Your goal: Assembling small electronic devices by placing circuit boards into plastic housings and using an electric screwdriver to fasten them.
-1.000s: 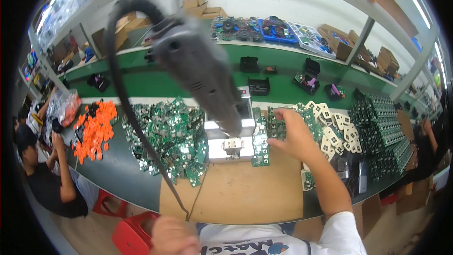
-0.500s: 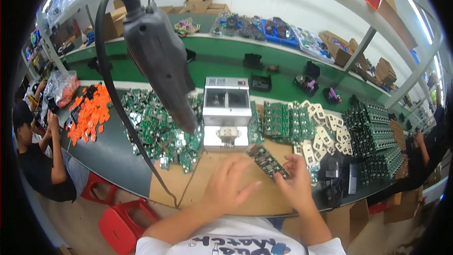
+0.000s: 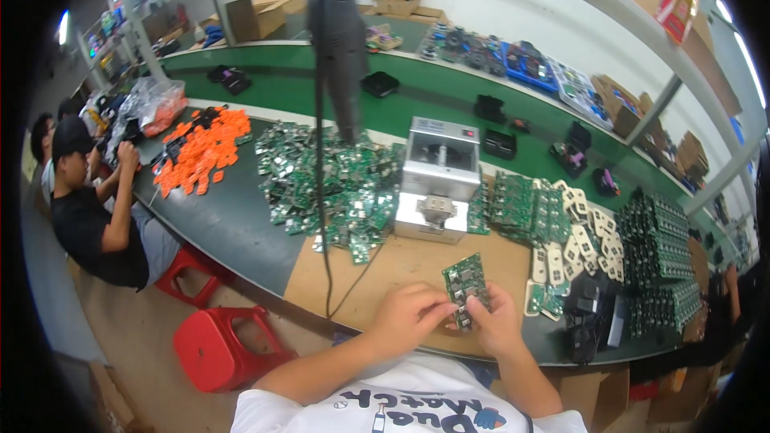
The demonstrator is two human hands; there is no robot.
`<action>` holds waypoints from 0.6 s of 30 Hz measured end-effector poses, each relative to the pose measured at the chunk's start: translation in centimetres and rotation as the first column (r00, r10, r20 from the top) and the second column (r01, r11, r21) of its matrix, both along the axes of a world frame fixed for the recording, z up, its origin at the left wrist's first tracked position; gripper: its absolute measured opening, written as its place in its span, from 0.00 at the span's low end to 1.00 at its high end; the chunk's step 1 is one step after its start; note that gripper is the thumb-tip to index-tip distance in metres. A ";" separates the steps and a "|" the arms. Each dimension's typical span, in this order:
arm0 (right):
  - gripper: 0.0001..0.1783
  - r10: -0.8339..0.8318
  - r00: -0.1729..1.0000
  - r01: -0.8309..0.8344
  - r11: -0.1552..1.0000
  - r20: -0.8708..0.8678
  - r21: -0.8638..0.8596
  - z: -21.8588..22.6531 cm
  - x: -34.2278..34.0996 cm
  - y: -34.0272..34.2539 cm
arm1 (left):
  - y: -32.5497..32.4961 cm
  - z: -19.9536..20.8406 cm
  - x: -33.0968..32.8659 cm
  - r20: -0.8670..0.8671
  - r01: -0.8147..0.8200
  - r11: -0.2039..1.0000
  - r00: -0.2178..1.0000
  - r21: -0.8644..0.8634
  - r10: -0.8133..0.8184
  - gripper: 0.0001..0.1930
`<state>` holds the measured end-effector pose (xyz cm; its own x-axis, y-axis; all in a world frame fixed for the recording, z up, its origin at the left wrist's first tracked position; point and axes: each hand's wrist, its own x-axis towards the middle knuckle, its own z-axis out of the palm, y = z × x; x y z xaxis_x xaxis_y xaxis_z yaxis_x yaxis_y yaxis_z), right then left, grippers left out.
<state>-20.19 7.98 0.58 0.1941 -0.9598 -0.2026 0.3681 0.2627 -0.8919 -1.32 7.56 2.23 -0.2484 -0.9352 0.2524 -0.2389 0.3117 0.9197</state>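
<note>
A green circuit board [image 3: 467,282] with several dark and silver parts is held up at a tilt over the brown cardboard mat [image 3: 385,277]. My right hand [image 3: 499,322] grips its lower right side, thumb across the face. At the lower left edge of the board, my left hand [image 3: 411,314] is closed, thumb and forefinger pinched against it. Just beyond stands a silver box-shaped machine [image 3: 439,180] with a dark window and a metal block at its front.
Loose small boards [image 3: 321,176] lie heaped left of the machine; board panels [image 3: 529,207], cream remote-shaped shells [image 3: 589,240] and stacked boards [image 3: 662,252] sit right. A dark tool [image 3: 337,56] hangs overhead. Orange parts [image 3: 204,144], a red stool [image 3: 220,349] and a seated person [image 3: 104,208] are left.
My left hand has moved from open beside the board to pinching its edge. The board has turned more upright. The view has shifted left, with the hanging tool now farther off.
</note>
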 end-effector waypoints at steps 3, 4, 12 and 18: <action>0.09 0.079 0.967 -0.076 0.997 -0.242 0.022 0.8 0.5 -0.6 | 2.1 0.9 5.6 -0.010 -0.309 0.701 0.919 -0.643 0.395 0.08; 0.10 0.087 0.939 -0.072 0.996 -0.332 0.056 1.5 1.2 -1.1 | 1.9 1.7 8.3 -0.035 -0.282 0.570 0.914 -0.771 0.405 0.07; 0.11 -0.131 0.609 -0.324 0.859 -0.782 -0.396 3.8 10.6 -6.5 | -6.7 1.6 11.3 0.054 -0.450 0.843 0.873 -0.296 0.485 0.15; 0.15 -0.189 0.675 -0.297 0.815 -0.713 -0.498 5.1 11.7 -7.6 | -9.9 2.4 10.7 0.133 -0.365 0.881 0.899 -0.302 0.418 0.10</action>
